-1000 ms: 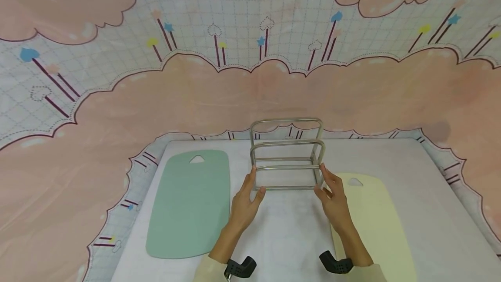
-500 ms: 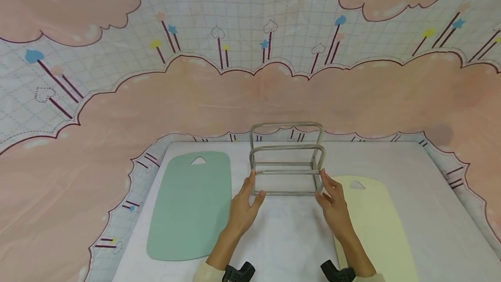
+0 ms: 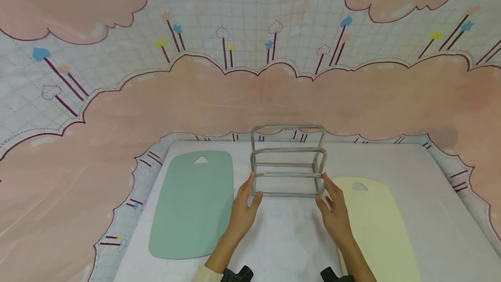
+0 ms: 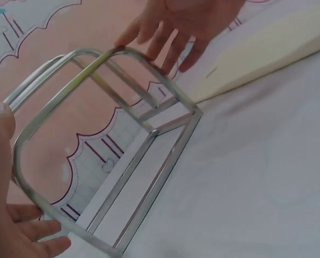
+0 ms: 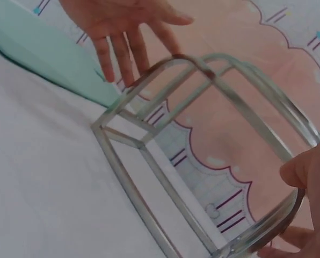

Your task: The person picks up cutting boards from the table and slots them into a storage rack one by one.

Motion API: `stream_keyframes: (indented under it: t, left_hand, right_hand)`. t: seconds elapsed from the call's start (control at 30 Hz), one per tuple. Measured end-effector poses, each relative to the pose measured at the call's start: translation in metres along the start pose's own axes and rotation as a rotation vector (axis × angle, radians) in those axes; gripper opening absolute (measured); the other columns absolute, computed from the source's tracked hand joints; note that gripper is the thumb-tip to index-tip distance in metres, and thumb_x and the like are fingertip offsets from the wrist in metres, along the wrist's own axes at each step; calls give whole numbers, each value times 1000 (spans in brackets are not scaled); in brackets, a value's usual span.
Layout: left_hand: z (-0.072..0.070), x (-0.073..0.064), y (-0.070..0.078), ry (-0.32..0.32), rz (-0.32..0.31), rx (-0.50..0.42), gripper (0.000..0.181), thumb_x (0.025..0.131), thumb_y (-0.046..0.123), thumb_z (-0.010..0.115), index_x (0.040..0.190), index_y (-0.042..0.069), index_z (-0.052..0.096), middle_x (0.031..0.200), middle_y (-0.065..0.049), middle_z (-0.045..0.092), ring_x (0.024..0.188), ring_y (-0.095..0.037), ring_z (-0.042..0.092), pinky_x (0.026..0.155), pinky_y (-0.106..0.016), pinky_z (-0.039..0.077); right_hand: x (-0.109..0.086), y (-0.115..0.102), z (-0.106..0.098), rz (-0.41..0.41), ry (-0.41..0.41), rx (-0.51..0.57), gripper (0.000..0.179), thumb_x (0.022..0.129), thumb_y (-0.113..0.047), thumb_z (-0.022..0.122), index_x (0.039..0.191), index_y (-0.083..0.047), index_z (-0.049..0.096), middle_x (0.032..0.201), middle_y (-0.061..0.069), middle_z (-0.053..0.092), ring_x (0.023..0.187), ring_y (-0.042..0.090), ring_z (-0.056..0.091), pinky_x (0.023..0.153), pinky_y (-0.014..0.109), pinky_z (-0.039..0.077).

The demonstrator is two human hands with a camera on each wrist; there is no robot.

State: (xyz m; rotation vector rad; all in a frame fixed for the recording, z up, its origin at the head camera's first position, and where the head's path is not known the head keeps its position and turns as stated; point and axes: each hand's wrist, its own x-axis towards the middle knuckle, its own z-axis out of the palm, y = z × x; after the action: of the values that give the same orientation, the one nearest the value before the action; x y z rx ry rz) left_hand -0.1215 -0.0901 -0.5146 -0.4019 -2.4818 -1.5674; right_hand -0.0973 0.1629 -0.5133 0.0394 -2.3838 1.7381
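Observation:
A silver metal rack [image 3: 287, 175] made of rounded bar frames stands upright near the back middle of the white table. At its left side is my left hand [image 3: 241, 216], fingers extended along the frame and thumb near the front lower bar. My right hand [image 3: 336, 216] mirrors it on the other side. In the left wrist view, the right hand [image 4: 187, 24] has spread fingers, with a fingertip on the rack's upper corner. The right wrist view shows the left hand [image 5: 122, 27] likewise spread, its index fingertip touching the bent bar.
A green cutting board [image 3: 192, 208] lies flat to the left of the rack. To the right lies a pale yellow cutting board [image 3: 375, 221], partly covered by the right forearm. A patterned cloth [image 3: 219, 95] with cloud shapes hangs behind the white table [image 3: 285, 238].
The rack has come slightly toward me with both hands at its sides, mostly in the first half second. The whole head view has also shifted a little right and down.

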Motion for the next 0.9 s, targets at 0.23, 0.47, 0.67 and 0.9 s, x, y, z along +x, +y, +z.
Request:
stream_keyframes:
  t: [0.23, 0.47, 0.67, 0.9]
  left_hand:
    - [-29, -20, -22, 57, 17, 3, 47, 96, 16, 59, 140, 4, 47, 140, -10, 48, 130, -30, 42, 101, -52, 37]
    - [-70, -48, -52, 152, -61, 63, 39, 97, 14, 58, 135, 6, 53, 131, -12, 57, 124, -22, 49, 98, -38, 41]
    - [-110, -66, -68, 325, -89, 45, 38, 95, 2, 57, 132, 3, 55, 123, -15, 61, 112, -16, 56, 88, -13, 43]
    - [-145, -70, -75, 461, -69, 85, 37, 94, -4, 56, 130, -4, 55, 118, -19, 63, 105, -2, 57, 86, -7, 40]
  right_hand:
    - [-15, -14, 10, 6, 100, -5, 59, 97, -4, 52, 151, -15, 29, 152, 12, 23, 141, 34, 14, 106, 65, 16]
    - [-28, -29, 41, -115, -10, 19, 55, 95, -1, 56, 146, -11, 38, 146, 14, 32, 136, 37, 24, 103, 66, 22]
    - [-34, -32, 76, -52, -257, 24, 50, 95, -9, 59, 142, -8, 43, 135, 14, 48, 127, 34, 42, 100, 55, 37]
    - [-33, -35, 113, 22, -446, 127, 48, 98, -14, 55, 143, -4, 39, 136, 22, 44, 126, 36, 43, 101, 45, 40]
